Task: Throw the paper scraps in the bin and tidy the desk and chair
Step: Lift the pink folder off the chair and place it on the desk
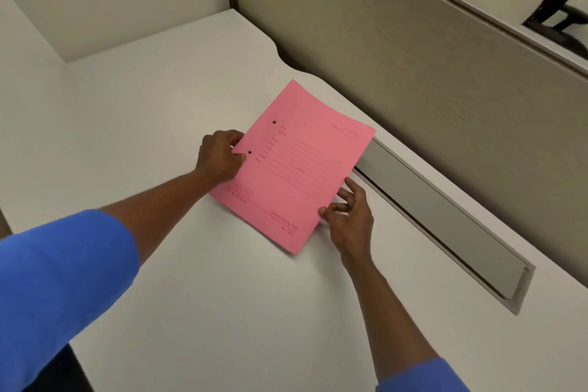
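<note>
A pink paper folder (296, 165) with printed lines and two punched holes lies on the white desk (159, 111), its far right corner overlapping the cable slot. My left hand (219, 156) pinches the folder's left edge near the holes. My right hand (348, 216) touches the folder's near right edge, thumb on top and fingers spread beside it. No paper scraps or bin are in view.
A grey cable tray slot (439, 216) with an open flap runs along the desk's right side. A tan cubicle partition (413, 51) stands behind it. Part of a black chair (560, 19) shows beyond the partition at top right.
</note>
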`<state>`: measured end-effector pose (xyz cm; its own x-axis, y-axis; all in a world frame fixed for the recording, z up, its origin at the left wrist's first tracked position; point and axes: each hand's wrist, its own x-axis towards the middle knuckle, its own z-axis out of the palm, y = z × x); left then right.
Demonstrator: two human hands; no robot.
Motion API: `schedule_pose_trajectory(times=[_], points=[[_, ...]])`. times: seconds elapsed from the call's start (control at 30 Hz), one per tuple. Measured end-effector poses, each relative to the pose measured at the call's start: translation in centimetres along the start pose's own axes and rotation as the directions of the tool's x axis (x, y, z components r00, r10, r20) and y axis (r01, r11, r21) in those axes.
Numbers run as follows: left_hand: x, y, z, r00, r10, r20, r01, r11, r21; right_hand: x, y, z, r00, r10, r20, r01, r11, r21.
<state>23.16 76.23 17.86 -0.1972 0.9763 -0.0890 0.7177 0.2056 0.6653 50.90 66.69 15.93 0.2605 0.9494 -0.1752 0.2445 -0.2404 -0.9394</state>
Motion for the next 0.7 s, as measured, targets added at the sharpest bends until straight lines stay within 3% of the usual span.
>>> schedule_pose_trajectory(times=[0.27, 0.53, 0.7], points=[[7.7, 0.1, 3.2, 0.997, 0.063, -0.035, -0.059, 0.991, 0.120, 6.6, 0.7, 2.5, 1.000, 0.000, 0.003, 0.000, 1.000, 0.001], [12.8, 1.4, 4.4, 0.993, 0.107, -0.047, -0.096, 0.977, 0.191, 11.3, 0.2, 4.4, 0.994, -0.072, -0.080, 0.046, 0.957, -0.287], [15.2, 3.0, 5.2, 0.987, 0.163, 0.003, -0.159, 0.960, 0.232, 12.3, -0.1, 4.6, 0.990, -0.092, -0.109, 0.048, 0.936, -0.350]])
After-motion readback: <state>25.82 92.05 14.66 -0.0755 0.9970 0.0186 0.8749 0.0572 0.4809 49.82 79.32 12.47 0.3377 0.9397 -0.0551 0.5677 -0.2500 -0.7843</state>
